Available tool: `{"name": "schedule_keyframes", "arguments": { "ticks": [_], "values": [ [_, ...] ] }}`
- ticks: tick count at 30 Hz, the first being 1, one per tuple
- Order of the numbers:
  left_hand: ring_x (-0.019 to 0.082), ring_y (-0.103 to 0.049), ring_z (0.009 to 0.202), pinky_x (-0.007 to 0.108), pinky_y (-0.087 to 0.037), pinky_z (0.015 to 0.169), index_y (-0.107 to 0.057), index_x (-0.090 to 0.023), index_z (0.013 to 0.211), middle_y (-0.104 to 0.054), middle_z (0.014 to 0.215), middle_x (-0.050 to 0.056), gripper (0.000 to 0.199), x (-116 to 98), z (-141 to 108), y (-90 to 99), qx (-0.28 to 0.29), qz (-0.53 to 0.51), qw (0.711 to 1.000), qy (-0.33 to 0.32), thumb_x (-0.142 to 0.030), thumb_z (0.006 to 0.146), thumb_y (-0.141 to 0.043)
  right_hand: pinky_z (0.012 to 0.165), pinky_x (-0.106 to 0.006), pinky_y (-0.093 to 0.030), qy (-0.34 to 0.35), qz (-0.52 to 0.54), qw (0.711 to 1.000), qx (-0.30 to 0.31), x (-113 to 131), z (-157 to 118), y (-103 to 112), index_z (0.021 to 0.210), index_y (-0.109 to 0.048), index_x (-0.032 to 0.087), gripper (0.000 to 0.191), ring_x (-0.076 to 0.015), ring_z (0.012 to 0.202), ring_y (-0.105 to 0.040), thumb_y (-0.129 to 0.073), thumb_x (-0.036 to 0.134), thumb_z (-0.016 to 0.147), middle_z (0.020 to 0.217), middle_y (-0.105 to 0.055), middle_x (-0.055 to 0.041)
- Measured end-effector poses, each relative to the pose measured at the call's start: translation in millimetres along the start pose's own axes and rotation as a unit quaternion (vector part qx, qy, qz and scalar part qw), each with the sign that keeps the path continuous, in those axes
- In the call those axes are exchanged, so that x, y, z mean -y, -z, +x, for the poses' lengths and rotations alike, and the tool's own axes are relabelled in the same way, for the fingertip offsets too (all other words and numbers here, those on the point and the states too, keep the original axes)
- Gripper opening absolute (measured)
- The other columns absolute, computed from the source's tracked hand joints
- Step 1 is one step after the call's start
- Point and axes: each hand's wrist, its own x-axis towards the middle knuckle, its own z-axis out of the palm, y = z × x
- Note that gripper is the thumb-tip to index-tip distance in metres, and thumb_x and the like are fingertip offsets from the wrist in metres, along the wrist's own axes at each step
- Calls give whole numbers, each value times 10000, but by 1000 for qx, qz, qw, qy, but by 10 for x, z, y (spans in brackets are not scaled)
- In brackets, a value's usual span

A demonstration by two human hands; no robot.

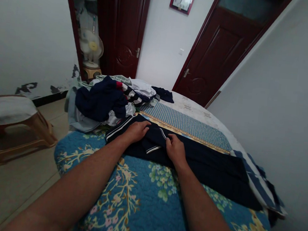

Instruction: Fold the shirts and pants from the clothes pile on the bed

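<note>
A long dark navy garment with white striped trim (209,160) lies stretched across the bed, its left end partly folded over. I cannot tell whether it is trousers or a top. My left hand (137,131) rests on the left part with curled fingers gripping the cloth. Just to the right, my right hand (175,147) pinches the fabric beside a white-striped edge. The fingertips of both hands are partly hidden by the cloth and the knuckles.
Heaped clothes (101,97) lie at the back left of the bed, on a blue floral quilt (156,206). A striped mat (188,122) is behind the garment. Blue-and-white striped cloth (256,180) lies by the right wall. A stool (9,112) stands at left.
</note>
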Motion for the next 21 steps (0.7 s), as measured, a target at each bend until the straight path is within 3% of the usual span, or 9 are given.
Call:
{"name": "schedule_keyframes", "arguments": {
  "ticks": [5,9,11,13,17,21],
  "values": [
    [269,-701,1186,391,-529,1076,-697,-182,1334,-744,1277,131,368,-81,-38,-10,-47,55,997,7,-227,1000,-549,962,-363,-517,0,-65,997,-35,57,-58,39,1318,-702,207,370,-265,1064,-718,-489,355,1054,1141,-774,-117],
    [227,-666,1242,361,-507,1125,-709,-205,1284,-719,1300,108,371,-241,-62,3,-108,14,990,-93,-189,1025,-444,1113,-409,-448,118,-88,985,-92,210,-146,125,1358,-667,161,392,-273,1266,-600,-434,287,1070,1336,-689,-158],
    [204,-650,1287,354,-483,1164,-683,-213,1332,-716,1342,96,412,-306,-71,-57,-89,-24,985,-149,-200,1049,-383,1171,-424,-399,171,-92,978,-74,314,-218,114,1383,-657,167,405,-269,1339,-545,-414,276,1077,1391,-661,-153],
    [205,-620,1354,374,-460,1199,-627,-199,1423,-685,1433,109,448,-323,-79,-168,-36,-33,984,-170,-226,1057,-370,1210,-430,-365,182,-92,979,-30,397,-293,48,1448,-612,156,436,-267,1400,-503,-421,278,1075,1470,-620,-154],
    [285,-514,1494,515,-368,1270,-547,-194,1530,-604,1563,138,511,-243,-83,-379,89,46,986,-137,-286,1049,-404,1271,-521,-290,125,-100,986,51,433,-394,-127,1598,-443,112,583,-309,1543,-365,-455,353,1067,1667,-446,-165],
    [306,-396,1580,561,-308,1289,-468,-196,1603,-495,1666,122,572,-189,-70,-416,126,110,979,-118,-336,1069,-318,1295,-569,-238,102,-104,987,68,388,-416,-166,1652,-356,119,660,-322,1597,-288,-449,415,1070,1734,-341,-147]
  ]
}}
